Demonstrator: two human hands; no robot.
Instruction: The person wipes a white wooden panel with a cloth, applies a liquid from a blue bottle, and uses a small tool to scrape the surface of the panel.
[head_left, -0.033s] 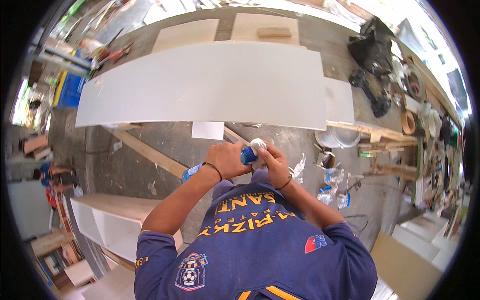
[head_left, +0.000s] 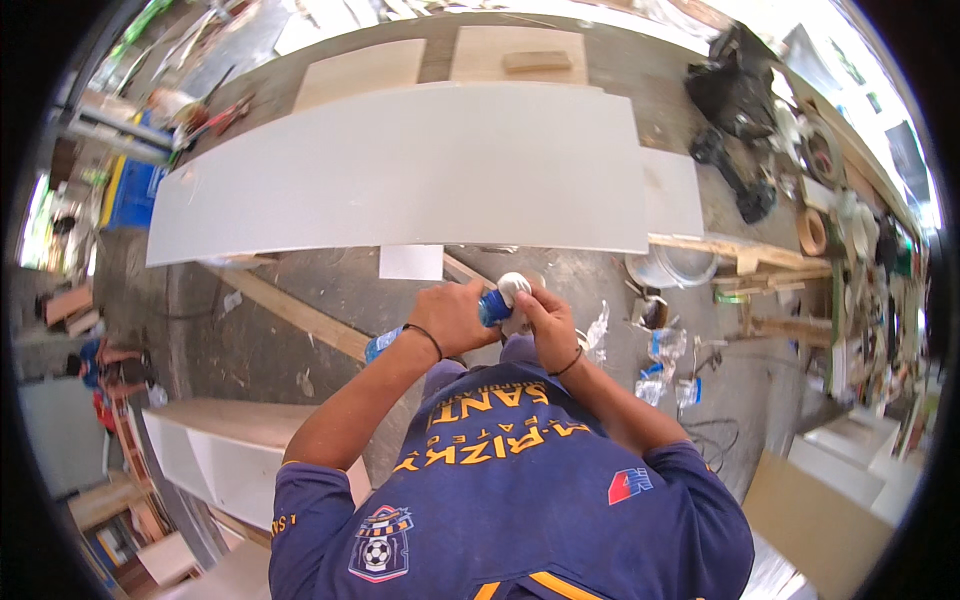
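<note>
My left hand [head_left: 449,318] is closed around a clear bluish plastic bottle [head_left: 492,309], whose blue-banded end sticks out past the fingers. A further clear blue plastic piece [head_left: 383,345] shows beyond my left wrist; whether it is the same bottle's other end, I cannot tell. My right hand [head_left: 549,326] pinches a small, round white piece [head_left: 514,287] right at the blue end of the bottle. The white piece looks like a cap or a wad, but its kind is unclear. Both hands meet just in front of my body, below the edge of a long white panel [head_left: 400,175].
The panel lies across a workbench, with pale boards [head_left: 520,55] behind it. A black plastic bag [head_left: 735,85] and tape rolls [head_left: 812,232] sit at the right. Crumpled plastic bottles [head_left: 660,370] lie on the floor. A wooden beam [head_left: 290,310] slants at the left.
The view has shifted slightly, so the bench and panel appear a little further left. Both hands keep their hold on the bottle and the white piece.
</note>
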